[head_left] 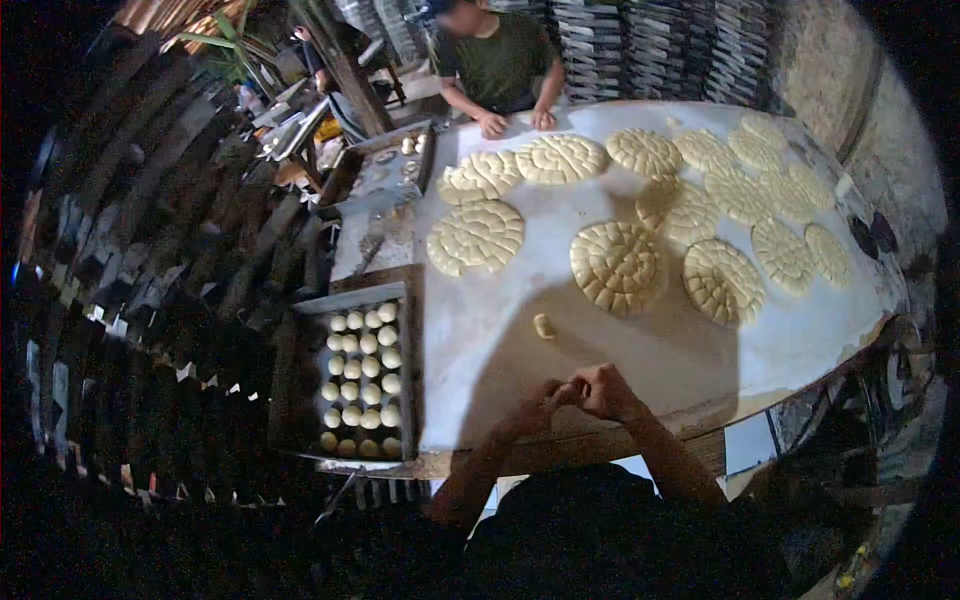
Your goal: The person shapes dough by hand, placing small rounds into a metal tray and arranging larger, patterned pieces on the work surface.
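Observation:
My left hand and my right hand meet over the near part of the table, in my own shadow. Both are closed, with fingers bent and pressed together. Whatever they hold, if anything, is hidden between them. Just beyond my hands a small piece of dough lies alone on the tabletop. Farther off sit round, flat spirals of dough cut into short pieces; the nearest are one dough spiral ahead and another to the right.
At left a dark tray holds rows of round dough balls. Behind it stands a second tray with a few pieces. More dough spirals cover the far right of the white table. Across it, a person rests both hands near the edge.

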The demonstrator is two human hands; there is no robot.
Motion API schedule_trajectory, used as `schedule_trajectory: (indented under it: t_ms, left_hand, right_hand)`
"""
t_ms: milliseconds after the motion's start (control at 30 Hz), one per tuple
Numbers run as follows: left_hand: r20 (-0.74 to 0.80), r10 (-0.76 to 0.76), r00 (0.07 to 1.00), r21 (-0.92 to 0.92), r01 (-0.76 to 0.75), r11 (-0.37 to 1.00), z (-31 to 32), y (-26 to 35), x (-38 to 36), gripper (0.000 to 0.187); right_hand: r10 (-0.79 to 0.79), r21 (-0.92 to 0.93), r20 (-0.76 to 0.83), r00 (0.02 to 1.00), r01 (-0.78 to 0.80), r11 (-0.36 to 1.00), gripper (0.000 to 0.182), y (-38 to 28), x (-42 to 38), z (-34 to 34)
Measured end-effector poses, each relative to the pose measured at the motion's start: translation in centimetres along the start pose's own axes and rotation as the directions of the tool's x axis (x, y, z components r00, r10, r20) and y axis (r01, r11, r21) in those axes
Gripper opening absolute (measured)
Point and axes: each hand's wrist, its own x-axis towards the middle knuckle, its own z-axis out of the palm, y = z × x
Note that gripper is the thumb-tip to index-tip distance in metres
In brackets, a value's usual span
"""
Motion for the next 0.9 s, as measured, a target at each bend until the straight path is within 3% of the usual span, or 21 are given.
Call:
schedule_trajectory:
  t_ms: [33, 133, 200, 267, 300, 333, 400, 467, 533, 633, 667, 700, 733, 800, 833, 900]
  left_hand:
    - [0.010, 0.020, 1.000, 0.034, -0.020, 0.999, -1.3, -0.4, -1.1, 0.045]
    - [-0.073, 0.085, 0.994, 0.123, -0.075, 0.989, -5.4, -1.8, -5.2, 0.040]
    - [-0.225, 0.125, 0.966, 0.145, -0.093, 0.985, -6.4, -2.3, -9.0, 0.039]
    - [-0.269, 0.120, 0.956, 0.124, -0.089, 0.988, -7.0, -3.1, -10.9, 0.038]
    - [-0.262, 0.104, 0.960, 0.100, -0.080, 0.992, -7.0, -3.6, -11.4, 0.039]
    - [-0.352, 0.265, 0.898, 0.103, -0.244, 0.964, -6.8, -4.8, -11.4, 0.041]
    - [-0.318, 0.314, 0.894, 0.234, -0.247, 0.940, -5.8, -7.3, -12.3, 0.042]
    - [-0.220, 0.330, 0.918, 0.286, -0.263, 0.921, -5.6, -7.0, -12.7, 0.040]
    - [-0.116, 0.351, 0.929, 0.290, -0.306, 0.907, -5.3, -6.4, -12.7, 0.039]
    - [-0.029, 0.458, 0.888, 0.289, -0.432, 0.855, -4.7, -6.1, -11.2, 0.037]
    - [-0.022, 0.513, 0.858, 0.305, -0.483, 0.821, -4.4, -6.0, -10.5, 0.036]
    - [-0.015, 0.546, 0.837, 0.317, -0.514, 0.797, -4.3, -6.0, -9.4, 0.036]
    - [-0.004, 0.559, 0.829, 0.337, -0.525, 0.781, -4.7, -5.2, -8.7, 0.035]
    - [0.103, 0.469, 0.877, 0.351, -0.474, 0.808, -7.0, -1.7, -7.5, 0.033]
    - [0.095, 0.444, 0.891, 0.401, -0.443, 0.802, -7.2, -1.4, -6.8, 0.033]
    - [0.032, 0.415, 0.909, 0.533, -0.366, 0.763, -6.7, -3.0, -5.9, 0.033]
  right_hand:
    - [-0.054, 0.081, 0.042, 0.998, 0.051, 0.995, 0.025, -1.5, 0.5, 0.8]
    - [0.001, -0.057, 0.266, 0.964, 0.015, 0.998, 0.026, -5.4, 1.9, 1.6]
    - [-0.175, 0.077, 0.138, 0.975, 0.166, 0.983, 0.029, -6.8, 2.1, 4.2]
    - [-0.175, 0.159, 0.052, 0.983, 0.165, 0.973, 0.030, -7.6, 1.6, 7.4]
    - [-0.087, 0.183, 0.039, 0.995, 0.079, 0.980, 0.028, -7.6, 0.5, 9.6]
    - [0.005, 0.205, 0.029, 1.000, -0.011, 0.979, 0.027, -7.5, -0.7, 11.8]
    - [0.192, 0.240, 0.020, 0.981, -0.191, 0.952, 0.025, -6.9, -2.6, 14.8]
    - [0.325, -0.075, 0.142, 0.935, -0.317, 0.945, 0.025, -6.9, -1.9, 15.2]
    - [0.493, -0.669, 0.303, 0.816, -0.187, 0.719, 0.028, -6.6, -2.0, 15.0]
    - [0.347, -0.723, 0.132, 0.928, -0.149, 0.674, 0.025, -0.5, -5.1, 15.8]
    - [0.121, -0.789, 0.059, 0.991, -0.028, 0.613, 0.022, -0.4, -4.5, 14.0]
    - [-0.119, -0.851, 0.009, 0.993, 0.070, 0.520, 0.022, -0.1, -3.5, 11.8]
    - [-0.355, -0.905, -0.017, 0.935, 0.136, 0.402, 0.024, -0.6, -2.3, 9.7]
    - [-0.151, -0.517, -0.381, 0.912, -0.074, 0.853, 0.022, -1.8, 0.3, 6.7]
    - [0.011, -0.229, -0.493, 0.870, -0.142, 0.963, 0.021, -1.5, 1.2, 5.4]
    - [0.162, -0.058, -0.497, 0.853, -0.219, 0.974, 0.024, 3.9, -0.4, 5.3]
